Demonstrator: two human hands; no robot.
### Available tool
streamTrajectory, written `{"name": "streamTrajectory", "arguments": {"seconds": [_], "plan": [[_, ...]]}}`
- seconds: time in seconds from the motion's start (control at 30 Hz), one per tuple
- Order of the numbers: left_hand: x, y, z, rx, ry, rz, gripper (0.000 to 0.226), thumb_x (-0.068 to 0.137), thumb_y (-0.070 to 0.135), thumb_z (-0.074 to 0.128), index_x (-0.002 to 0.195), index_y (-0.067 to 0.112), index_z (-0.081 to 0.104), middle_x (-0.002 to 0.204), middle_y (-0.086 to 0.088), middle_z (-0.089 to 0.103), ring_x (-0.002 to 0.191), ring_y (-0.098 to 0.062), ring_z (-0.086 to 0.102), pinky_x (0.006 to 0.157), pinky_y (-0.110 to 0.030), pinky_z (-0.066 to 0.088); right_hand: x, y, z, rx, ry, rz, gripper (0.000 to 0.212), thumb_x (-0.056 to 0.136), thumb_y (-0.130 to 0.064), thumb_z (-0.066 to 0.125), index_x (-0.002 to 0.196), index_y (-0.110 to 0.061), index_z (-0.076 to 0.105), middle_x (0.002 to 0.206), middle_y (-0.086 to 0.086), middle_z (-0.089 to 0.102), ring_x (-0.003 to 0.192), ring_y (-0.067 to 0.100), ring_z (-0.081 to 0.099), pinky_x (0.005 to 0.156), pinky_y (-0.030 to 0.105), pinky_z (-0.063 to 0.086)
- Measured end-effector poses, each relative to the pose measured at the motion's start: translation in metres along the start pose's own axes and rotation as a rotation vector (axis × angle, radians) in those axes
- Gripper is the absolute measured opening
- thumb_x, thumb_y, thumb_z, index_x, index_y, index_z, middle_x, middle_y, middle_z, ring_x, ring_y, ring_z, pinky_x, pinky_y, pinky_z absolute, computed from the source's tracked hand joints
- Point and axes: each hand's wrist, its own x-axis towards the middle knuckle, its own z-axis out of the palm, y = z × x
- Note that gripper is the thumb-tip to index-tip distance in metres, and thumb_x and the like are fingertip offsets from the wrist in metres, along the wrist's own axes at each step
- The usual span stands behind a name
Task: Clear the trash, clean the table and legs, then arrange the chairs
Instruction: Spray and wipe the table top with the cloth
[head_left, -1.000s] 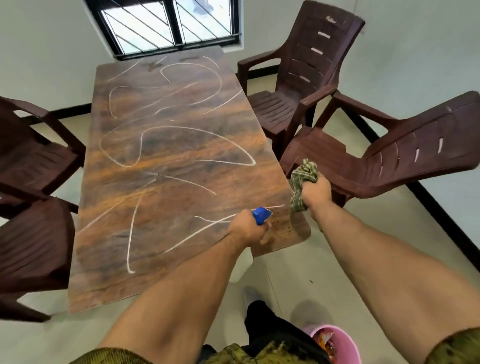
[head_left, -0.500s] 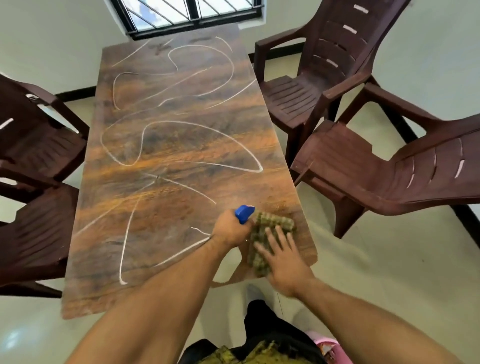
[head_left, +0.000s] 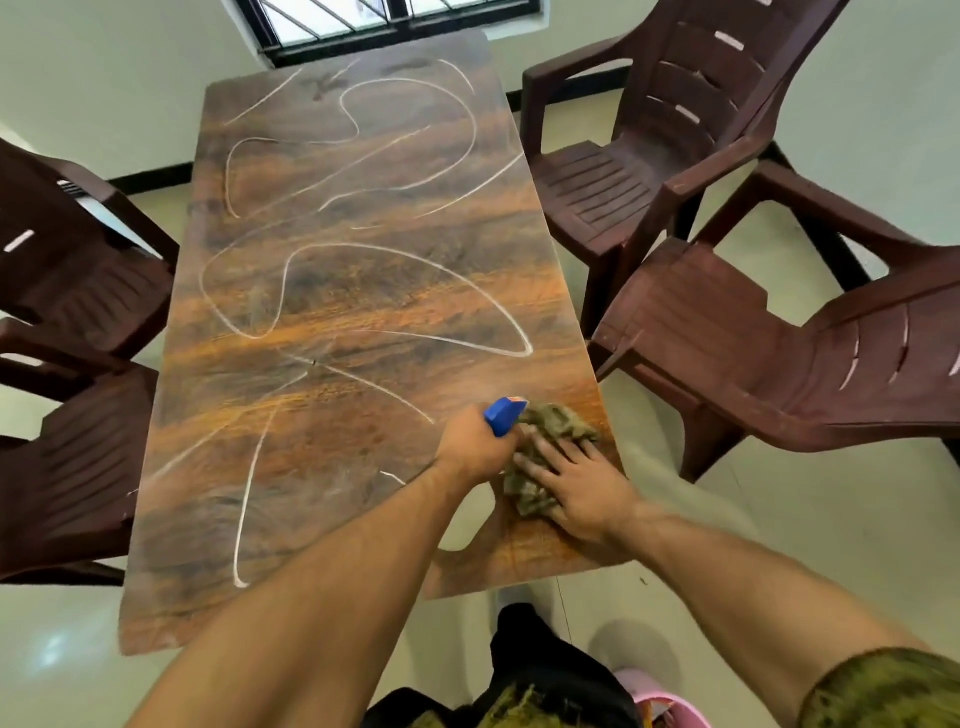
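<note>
Table (head_left: 337, 312), streaked white, wants firm overlapping passes from its near right corner, where the spread right hand (head_left: 582, 483) presses the cloth (head_left: 558, 423) beside the left hand (head_left: 475, 447) gripping a spray bottle (head_left: 504, 413).

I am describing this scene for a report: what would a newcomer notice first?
White scribbled lines cover most of the long wooden table. Brown chairs flank it. At its near right corner, the left hand grips a blue-headed spray bottle while the right hand presses a green cloth flat.
</note>
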Motion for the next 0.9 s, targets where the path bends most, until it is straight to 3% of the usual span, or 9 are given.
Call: {"name": "streamTrajectory", "arguments": {"seconds": [0.07,0.2,0.3,0.4,0.53,0.67,0.73,0.83,0.9], "plan": [[0.002,0.002,0.000,0.001,-0.005,0.004,0.032,0.088,0.024,0.068,0.065,0.020,0.047,0.058,0.004,0.048,0.054,-0.013,0.044,0.056,-0.028,0.039,0.011,0.027,-0.010,-0.069,-0.023,-0.105,0.067,0.095,-0.057,0.023,0.157,-0.042,0.004,0.165,-0.002,-0.014,0.153,0.024,-0.006,0.122,0.044,-0.002],[0.001,0.006,-0.010,-0.016,0.031,-0.023,0.032,0.087,0.024,0.068,0.066,0.018,0.045,0.060,0.003,0.046,0.056,-0.016,0.043,0.054,-0.027,0.036,0.062,0.046,-0.041,0.154,0.073,0.462,0.069,0.100,-0.056,0.031,0.159,-0.034,0.001,0.165,0.011,-0.016,0.152,0.032,-0.011,0.124,0.046,0.002],[0.006,0.007,-0.020,-0.020,0.064,-0.028,0.032,0.088,0.023,0.068,0.066,0.019,0.046,0.060,0.003,0.048,0.059,-0.017,0.046,0.056,-0.029,0.038,0.098,0.021,-0.048,0.238,0.074,0.631,0.072,0.100,-0.059,0.027,0.159,-0.028,-0.003,0.164,0.017,-0.018,0.151,0.037,-0.015,0.122,0.050,-0.002],[0.008,0.006,-0.028,0.029,0.079,-0.012,0.031,0.088,0.026,0.068,0.066,0.020,0.047,0.061,0.003,0.050,0.063,-0.019,0.049,0.055,-0.029,0.040,0.095,0.005,-0.042,0.125,0.070,0.458,0.070,0.101,-0.058,0.027,0.158,-0.032,-0.006,0.164,0.013,-0.020,0.151,0.034,-0.016,0.120,0.050,-0.005],[0.005,0.006,-0.026,0.083,0.013,0.030,0.031,0.089,0.025,0.068,0.065,0.021,0.048,0.066,-0.001,0.055,0.067,-0.022,0.054,0.063,-0.032,0.045,0.040,0.016,-0.025,0.022,-0.018,0.073,0.065,0.101,-0.058,0.028,0.157,-0.044,-0.002,0.165,0.000,-0.020,0.151,0.029,0.011,0.121,0.046,0.015],[-0.004,0.002,-0.016,0.098,-0.026,0.063,0.037,0.089,0.022,0.067,0.062,0.019,0.042,0.056,0.005,0.043,0.053,-0.014,0.042,0.054,-0.028,0.036,0.008,-0.001,-0.002,0.146,0.061,0.405,0.066,0.101,-0.059,0.024,0.157,-0.039,-0.004,0.164,0.002,-0.024,0.153,0.025,-0.014,0.124,0.046,-0.004],[-0.009,-0.004,-0.011,0.062,-0.054,0.068,0.035,0.087,0.020,0.067,0.063,0.018,0.043,0.057,0.002,0.042,0.053,-0.014,0.040,0.054,-0.028,0.035,-0.006,-0.022,0.016,0.110,0.079,0.374,0.068,0.100,-0.058,0.022,0.157,-0.035,-0.007,0.162,0.006,-0.025,0.151,0.028,-0.021,0.122,0.046,-0.012],[-0.017,-0.016,-0.007,0.031,-0.092,0.089,0.034,0.087,0.018,0.066,0.063,0.017,0.042,0.059,0.000,0.043,0.054,-0.016,0.040,0.053,-0.027,0.035,-0.050,-0.039,0.045,0.049,0.129,0.181,0.068,0.096,-0.056,0.023,0.157,-0.038,0.000,0.165,0.006,-0.017,0.153,0.029,-0.009,0.120,0.043,-0.008],[-0.020,-0.025,-0.009,0.043,-0.100,0.108,0.033,0.087,0.019,0.066,0.064,0.018,0.042,0.058,0.002,0.043,0.051,-0.013,0.040,0.048,-0.021,0.032,-0.075,-0.046,0.065,0.103,0.114,0.304,0.068,0.096,-0.055,0.024,0.158,-0.040,0.001,0.165,0.002,-0.018,0.153,0.025,-0.004,0.121,0.043,0.001]]}}
